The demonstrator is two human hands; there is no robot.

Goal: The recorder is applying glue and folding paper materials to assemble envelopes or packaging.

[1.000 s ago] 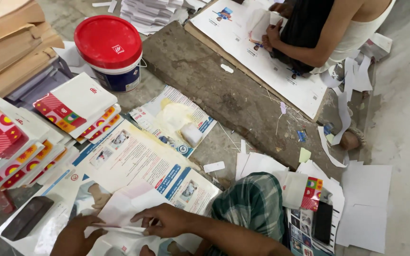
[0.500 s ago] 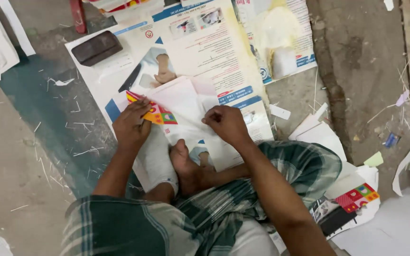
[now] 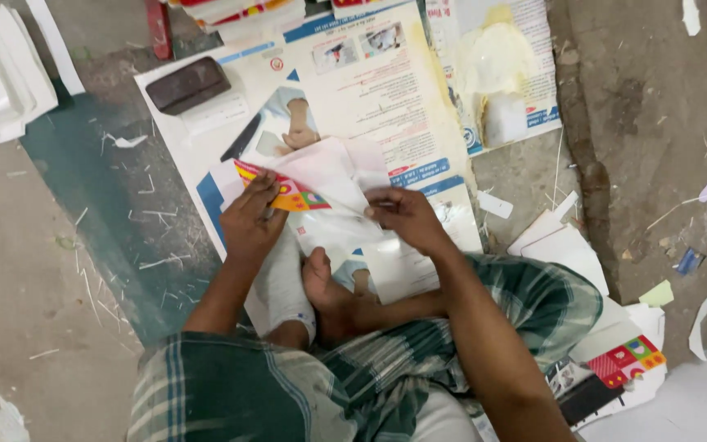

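So you've got a folded white paper sheet (image 3: 329,184) with a bright red, yellow and green printed corner, held just above your crossed feet, over the big glossy poster (image 3: 370,98) spread on the floor. Its long axis runs left to right, tilted a bit, with the colourful corner pointing left and up. Your left hand (image 3: 254,219) comes in palm down with the fingers (image 3: 265,190) pinched on that coloured corner. Your right hand (image 3: 403,217) is bent at the wrist, fingers closed on the sheet's right edge. The paper looks thin and creased. A dark brown rectangular block (image 3: 187,84) sits on the poster's top left.
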